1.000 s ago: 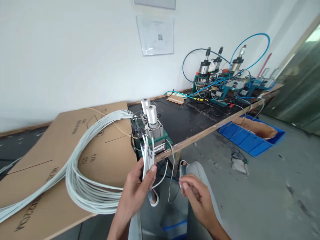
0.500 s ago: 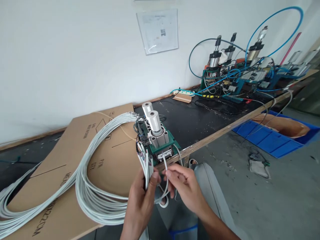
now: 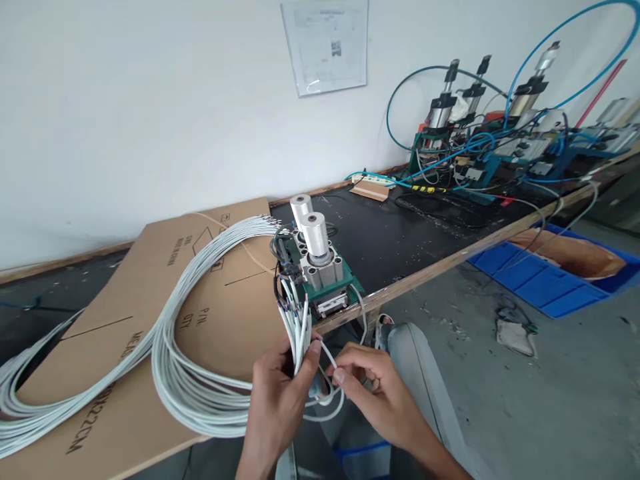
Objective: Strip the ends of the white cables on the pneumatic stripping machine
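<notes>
My left hand (image 3: 283, 387) is closed around a bundle of white cables (image 3: 299, 327), whose stripped ends with thin coloured wires point up. Between the thumb and fingers of my right hand (image 3: 377, 387) is a single white cable (image 3: 329, 355); its tip reaches back toward my left hand, and the rest loops below. Just beyond both hands, at the table edge, stands a small green-based pneumatic machine (image 3: 325, 280) with two knurled silver knobs (image 3: 315, 233). The slot (image 3: 333, 305) on its front has no cable in it. A large coil of white cables (image 3: 165, 347) lies to the left.
Flat cardboard (image 3: 220, 320) lies under the coil on the black table (image 3: 380, 247). More pneumatic machines (image 3: 445, 127) with blue hoses stand at the far right. A blue bin (image 3: 545, 287) sits on the floor. A paper sheet (image 3: 327, 50) hangs on the wall.
My right hand has drawn the single cable out of the machine's front slot, back and down toward my left hand. My left hand still holds the bundle. The view has shifted slightly.
</notes>
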Available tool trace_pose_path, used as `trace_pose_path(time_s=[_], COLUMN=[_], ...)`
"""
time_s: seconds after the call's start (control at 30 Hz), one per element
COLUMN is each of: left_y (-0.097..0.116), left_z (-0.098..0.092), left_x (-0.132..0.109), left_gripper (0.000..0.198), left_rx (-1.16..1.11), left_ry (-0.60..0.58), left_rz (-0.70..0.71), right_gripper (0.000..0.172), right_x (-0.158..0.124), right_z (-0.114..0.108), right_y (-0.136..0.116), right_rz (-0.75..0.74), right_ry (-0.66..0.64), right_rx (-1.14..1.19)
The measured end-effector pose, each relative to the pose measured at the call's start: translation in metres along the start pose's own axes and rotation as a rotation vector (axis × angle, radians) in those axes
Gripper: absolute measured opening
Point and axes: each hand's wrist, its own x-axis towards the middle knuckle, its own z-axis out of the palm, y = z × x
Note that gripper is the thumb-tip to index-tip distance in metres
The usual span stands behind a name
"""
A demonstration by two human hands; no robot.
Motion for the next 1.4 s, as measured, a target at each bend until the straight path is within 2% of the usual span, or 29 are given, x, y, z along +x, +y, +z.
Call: trace_pose_path(time_s=[0.07, 0.17, 0.43, 0.7, 0.77, 0.9, 1.0, 1.13, 1.4], left_y=[0.002, 0.004, -0.002, 0.002, 0.003, 0.004, 0.000, -0.006, -0.006], left_z=[0.001, 0.001, -0.005, -0.003, 0.000, 0.004, 0.002, -0.003, -0.001], left_x=[0.000, 0.000, -0.001, 0.010, 0.010, 0.006, 0.001, -0.002, -0.004], left_gripper=[0.025, 0.022, 0.017, 0.014, 0.012, 0.017, 0.026, 0.033, 0.032], left_rx=[-0.015, -0.029, 0.037, 0.203, 0.189, 0.045, -0.069, -0.205, -0.277], left_ry=[-0.041, -0.100, -0.107, -0.265, -0.263, -0.191, -0.178, -0.170, -0.120], left_rz=[0.014, 0.027, 0.057, 0.127, 0.112, -0.028, -0.103, -0.200, -0.219], right_gripper=[0.024, 0.025, 0.021, 0.024, 0.025, 0.035, 0.041, 0.039, 0.036], right_x=[0.002, 0.004, 0.000, 0.001, -0.001, -0.003, -0.004, -0.001, 0.003], right_z=[-0.001, 0.002, 0.006, -0.011, -0.008, 0.018, 0.042, 0.059, 0.062], right_y=[-0.003, -0.005, -0.006, -0.021, -0.017, 0.008, 0.024, 0.026, 0.023], right_rz=[-0.049, -0.046, 0.036, -0.082, -0.032, 0.128, 0.114, 0.062, 0.067], right_ry=[0.044, 0.072, 0.042, -0.027, -0.011, 0.062, 0.169, 0.208, 0.227], right_rx=[-0.030, 0.014, 0.102, -0.169, -0.087, 0.379, 0.606, 0.722, 0.752])
